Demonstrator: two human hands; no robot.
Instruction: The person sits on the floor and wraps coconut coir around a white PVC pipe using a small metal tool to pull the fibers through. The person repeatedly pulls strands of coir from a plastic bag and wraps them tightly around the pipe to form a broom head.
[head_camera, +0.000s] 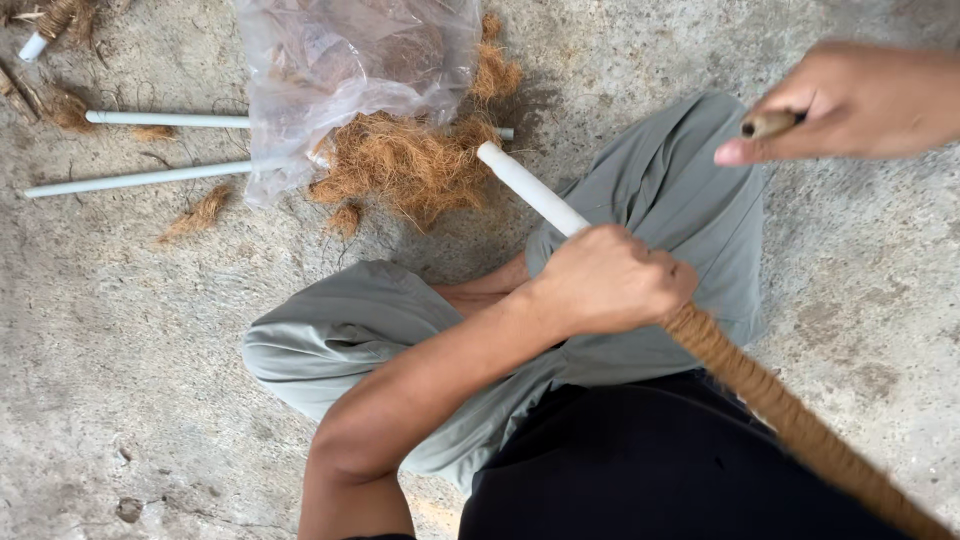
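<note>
- The long white plastic pipe (530, 188) lay slanted across the person's lap, its lower stretch toward 4 o'clock already bound in brown coir rope (790, 420); the upper stretch toward 10 o'clock was bare, so the wrapping looked roughly half done.
- The left hand (610, 280) had its fingers clenched around the pipe where binding met bare plastic.
- The right hand (860, 100), at 2 o'clock, pinched a short brown rope end (768, 124).
- At 11 o'clock lay loose coir fibre (405, 165), a clear plastic bag (350, 70) and two bare white pipes (150, 150) on the concrete floor (120, 330).
</note>
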